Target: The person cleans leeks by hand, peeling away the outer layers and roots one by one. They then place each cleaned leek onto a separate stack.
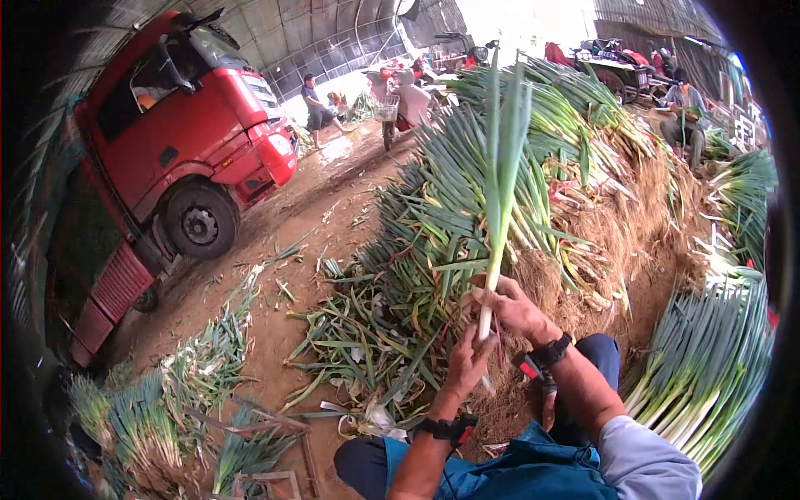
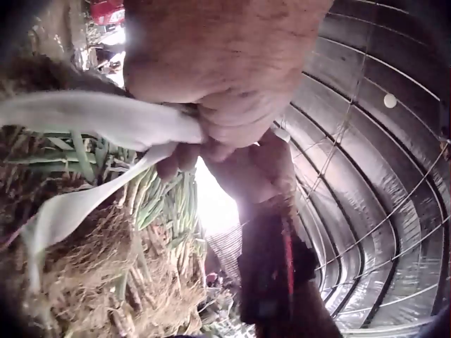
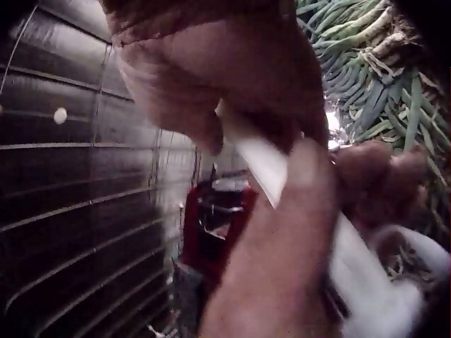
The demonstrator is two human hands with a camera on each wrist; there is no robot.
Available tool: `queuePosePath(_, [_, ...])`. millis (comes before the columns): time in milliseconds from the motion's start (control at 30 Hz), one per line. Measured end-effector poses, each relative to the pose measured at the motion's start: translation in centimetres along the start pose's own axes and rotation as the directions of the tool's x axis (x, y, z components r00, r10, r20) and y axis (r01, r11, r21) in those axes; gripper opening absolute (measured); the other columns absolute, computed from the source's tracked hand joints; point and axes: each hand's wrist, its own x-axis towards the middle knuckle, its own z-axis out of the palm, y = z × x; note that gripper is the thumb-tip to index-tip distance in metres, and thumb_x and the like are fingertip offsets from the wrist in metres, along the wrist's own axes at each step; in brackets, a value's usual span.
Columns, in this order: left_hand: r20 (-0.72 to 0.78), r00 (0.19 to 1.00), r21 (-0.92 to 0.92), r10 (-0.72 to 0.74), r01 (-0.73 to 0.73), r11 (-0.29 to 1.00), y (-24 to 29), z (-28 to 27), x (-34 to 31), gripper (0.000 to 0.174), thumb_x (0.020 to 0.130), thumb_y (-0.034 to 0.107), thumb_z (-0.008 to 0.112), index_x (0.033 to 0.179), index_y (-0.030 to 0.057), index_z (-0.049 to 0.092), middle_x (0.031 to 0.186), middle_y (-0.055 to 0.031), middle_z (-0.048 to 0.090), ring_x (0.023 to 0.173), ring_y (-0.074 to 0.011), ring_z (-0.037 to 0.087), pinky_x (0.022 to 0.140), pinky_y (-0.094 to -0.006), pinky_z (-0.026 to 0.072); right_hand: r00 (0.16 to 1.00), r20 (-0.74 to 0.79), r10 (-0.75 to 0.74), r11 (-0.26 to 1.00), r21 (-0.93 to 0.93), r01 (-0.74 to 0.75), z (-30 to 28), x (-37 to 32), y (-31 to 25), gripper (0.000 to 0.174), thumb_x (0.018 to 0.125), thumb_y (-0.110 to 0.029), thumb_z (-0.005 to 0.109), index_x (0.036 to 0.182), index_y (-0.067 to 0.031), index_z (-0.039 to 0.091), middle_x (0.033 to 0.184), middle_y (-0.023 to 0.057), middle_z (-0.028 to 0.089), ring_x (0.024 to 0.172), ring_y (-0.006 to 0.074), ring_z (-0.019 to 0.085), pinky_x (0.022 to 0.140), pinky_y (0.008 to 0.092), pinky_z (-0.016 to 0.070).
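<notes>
A long green onion [image 1: 502,183] stands nearly upright in front of the person, green leaves at the top and a white stem below. The right hand [image 1: 518,310] grips its stem, and just below, the left hand [image 1: 471,360] holds the lower white part. In the left wrist view, pale peeled strips [image 2: 99,116] of the stem hang beside the left hand [image 2: 218,63]. The right wrist view shows the white stem [image 3: 261,158] between the right hand [image 3: 225,63] and the left hand [image 3: 282,260]. Some fingers are hidden behind the hands.
A high pile of green onions [image 1: 442,183] rises ahead, roots facing right. Another bundle [image 1: 708,367] lies at the right, and trimmed leaves [image 1: 367,350] litter the dirt floor. Beyond are a red truck [image 1: 200,117], parked carts [image 1: 621,67], a standing person [image 1: 317,108] and a seated person [image 1: 687,117].
</notes>
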Motion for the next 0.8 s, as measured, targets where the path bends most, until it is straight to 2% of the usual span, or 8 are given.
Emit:
queuePosePath(100, [0.224, 0.970, -0.216, -0.100, 0.149, 0.965, 1.2, -0.6, -1.0, 0.025, 0.092, 0.009, 0.064, 0.115, 0.0033, 0.058, 0.097, -0.0064, 0.063, 0.080, -0.0146, 0.059, 0.071, -0.0296, 0.0502, 0.995, -0.019, -0.102, 0.956, 0.273, 0.103, 0.2, 0.1, -2.3, 0.051, 0.099, -0.030, 0.055, 0.131, 0.0068, 0.043, 0.100, 0.0160, 0.068, 0.084, 0.0219, 0.068, 0.071, 0.0320, 0.0555])
queuePosePath(133, [0.091, 0.966, -0.041, 0.241, -0.238, 0.970, 1.7, -0.7, -0.6, 0.021, 0.093, 0.007, 0.061, 0.113, 0.0030, 0.057, 0.097, -0.0064, 0.063, 0.081, -0.0135, 0.061, 0.071, -0.0284, 0.0514, 0.991, -0.125, 0.043, 0.965, 0.262, -0.009, 0.9, 0.1, -5.0, 0.045, 0.100, -0.028, 0.052, 0.129, 0.0051, 0.047, 0.100, 0.0157, 0.068, 0.084, 0.0226, 0.068, 0.073, 0.0331, 0.0562])
queuePosePath(200, [0.146, 0.966, -0.343, -0.214, 0.253, 0.905, 2.6, 0.0, -1.1, 0.026, 0.094, 0.012, 0.062, 0.118, 0.0029, 0.057, 0.091, -0.0022, 0.060, 0.078, -0.0111, 0.060, 0.071, -0.0279, 0.0516, 0.982, -0.165, 0.097, 0.923, 0.383, -0.027, 0.4, 1.2, -2.8, 0.036, 0.100, -0.021, 0.050, 0.125, 0.0050, 0.050, 0.106, 0.0176, 0.068, 0.086, 0.0244, 0.069, 0.082, 0.0341, 0.0568])
queuePosePath(267, [0.117, 0.977, -0.384, -0.178, 0.210, 0.899, 1.9, 0.0, -0.8, 0.025, 0.094, 0.009, 0.061, 0.117, 0.0029, 0.055, 0.090, -0.0021, 0.060, 0.076, -0.0113, 0.060, 0.070, -0.0275, 0.0517, 0.999, -0.041, 0.017, 0.896, 0.445, 0.003, 0.8, 1.0, -1.1, 0.039, 0.096, -0.010, 0.052, 0.130, 0.0063, 0.044, 0.120, 0.0214, 0.062, 0.107, 0.0308, 0.064, 0.093, 0.0408, 0.0520])
queuePosePath(567, [0.035, 0.990, -0.306, -0.135, 0.139, 0.942, -0.4, 0.9, -2.4, 0.015, 0.095, 0.009, 0.061, 0.108, 0.0054, 0.055, 0.087, -0.0016, 0.061, 0.078, -0.0119, 0.062, 0.070, -0.0299, 0.0540, 0.985, 0.022, 0.173, 0.771, 0.620, -0.149, 0.2, 1.2, 0.4, 0.040, 0.098, -0.028, 0.048, 0.123, 0.0021, 0.056, 0.110, 0.0154, 0.066, 0.097, 0.0274, 0.064, 0.089, 0.0399, 0.0509])
queuePosePath(633, [0.126, 0.968, -0.642, -0.218, 0.247, 0.726, -5.1, 3.1, -2.7, 0.022, 0.095, 0.012, 0.062, 0.114, 0.0048, 0.055, 0.093, -0.0036, 0.062, 0.084, -0.0118, 0.060, 0.072, -0.0320, 0.0528, 0.985, -0.049, 0.165, 0.786, 0.609, -0.101, 0.9, 0.4, 0.2, 0.042, 0.097, -0.029, 0.047, 0.124, 0.0028, 0.055, 0.114, 0.0166, 0.065, 0.103, 0.0296, 0.063, 0.091, 0.0413, 0.0498])
queuePosePath(767, [-0.195, 0.946, -0.058, 0.257, -0.273, 0.960, -3.8, 1.7, -3.1, 0.028, 0.092, 0.007, 0.064, 0.118, 0.0051, 0.056, 0.089, -0.0022, 0.058, 0.077, -0.0089, 0.057, 0.065, -0.0272, 0.0503, 0.991, -0.037, 0.125, 0.751, 0.656, -0.070, -0.9, 0.5, 2.8, 0.043, 0.096, -0.018, 0.049, 0.129, 0.0084, 0.047, 0.120, 0.0204, 0.062, 0.109, 0.0307, 0.063, 0.103, 0.0447, 0.0467])
queuePosePath(800, [-0.093, 0.992, -0.266, 0.086, -0.108, 0.958, -2.7, 1.2, -3.5, 0.026, 0.092, 0.010, 0.064, 0.116, 0.0052, 0.057, 0.088, -0.0017, 0.058, 0.076, -0.0078, 0.056, 0.063, -0.0262, 0.0494, 0.999, 0.025, 0.023, 0.781, 0.624, -0.033, -0.8, 0.6, 2.8, 0.042, 0.096, -0.016, 0.050, 0.129, 0.0089, 0.046, 0.120, 0.0202, 0.062, 0.109, 0.0294, 0.063, 0.102, 0.0431, 0.0474])
